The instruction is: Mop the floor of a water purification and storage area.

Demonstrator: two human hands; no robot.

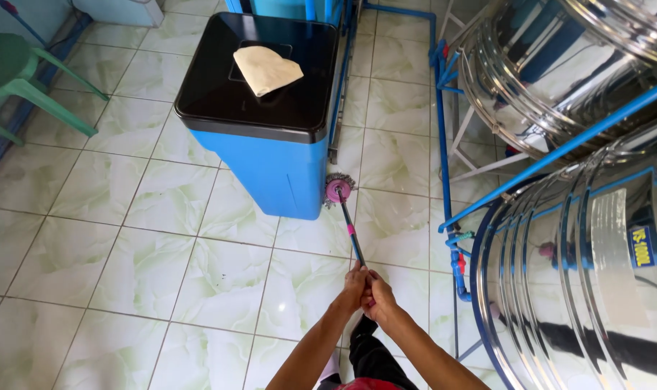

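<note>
Both of my hands grip the near end of a long mop handle [350,231]. My left hand [355,287] and my right hand [377,292] are closed around it side by side. The handle runs away from me to a round pink mop head [338,190] with grey fringe. That head rests on the pale tiled floor [162,253], right against the lower right corner of a blue bin [271,162].
The blue bin has a black lid [220,87] with a folded cream cloth [265,68] on it. Large shiny steel tanks [589,253] in a blue pipe frame [444,144] fill the right side. A green plastic chair [18,76] stands at the far left.
</note>
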